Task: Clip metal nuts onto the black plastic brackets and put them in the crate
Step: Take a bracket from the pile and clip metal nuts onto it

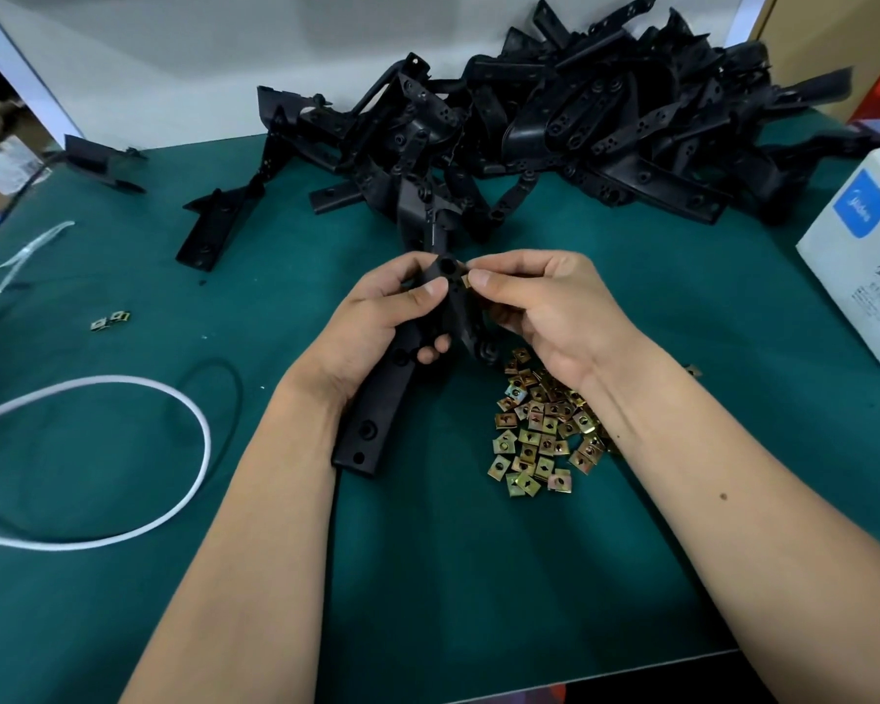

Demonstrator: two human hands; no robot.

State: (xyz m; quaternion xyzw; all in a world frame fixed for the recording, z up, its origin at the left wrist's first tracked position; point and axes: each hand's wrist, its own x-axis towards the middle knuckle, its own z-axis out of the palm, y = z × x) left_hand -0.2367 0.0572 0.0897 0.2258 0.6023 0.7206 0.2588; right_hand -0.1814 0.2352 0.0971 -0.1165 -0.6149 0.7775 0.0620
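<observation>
Pinching a metal nut [467,282], the right hand [539,307] could misalign it, seemingly, against the left hand [377,322]'s gripped bracket [377,414].

A small factory assembly station, by the look of it; a table [123,576] covered in a dark green work mat carries a big heap of identical black moulded plastic brackets [580,124] at the back; a loose pile of brass-coloured square metal clip nuts [542,434] lies nearer; a white cardboard carton with a blue label [864,256] stands at the right edge.
</observation>
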